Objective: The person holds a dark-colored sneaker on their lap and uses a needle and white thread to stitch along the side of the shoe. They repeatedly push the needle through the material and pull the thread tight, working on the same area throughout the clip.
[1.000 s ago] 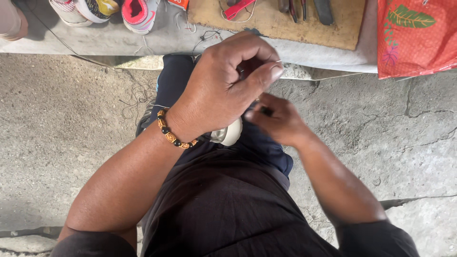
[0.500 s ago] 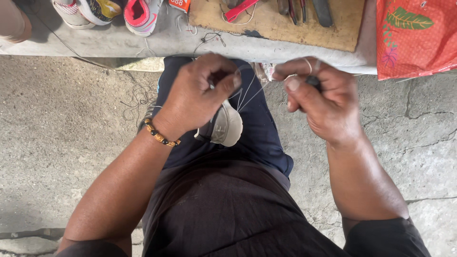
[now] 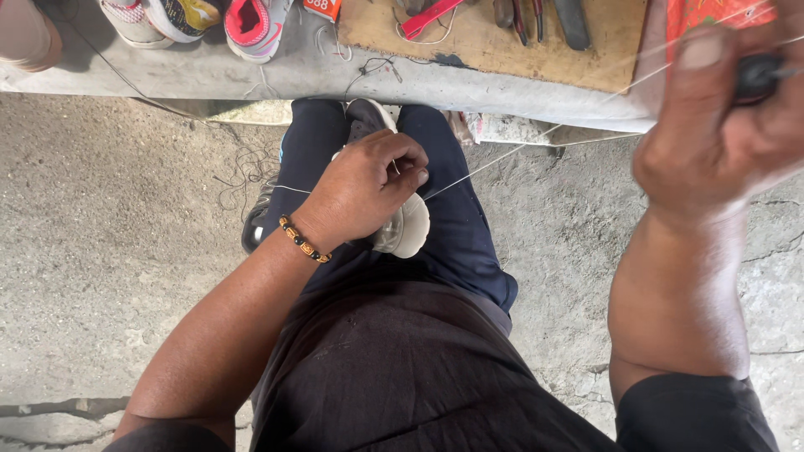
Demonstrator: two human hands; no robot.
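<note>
Head view: my left hand [image 3: 364, 188] clamps the rounded white shoe [image 3: 408, 228]; right of it, my right hand [image 3: 720, 125] fingers pinch a dark tool handle [image 3: 758, 74], thin thread [image 3: 536, 138] taut.

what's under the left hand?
The left hand presses on a shoe held between the knees; only its white sole edge and grey toe show. A taut thread runs from there to the right hand. The stitch point is covered.

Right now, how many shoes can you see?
4. Three sit in a row on the ledge at top left: tan, white and pink. The fourth shoe is under the left hand. More may lie out of view.
</note>
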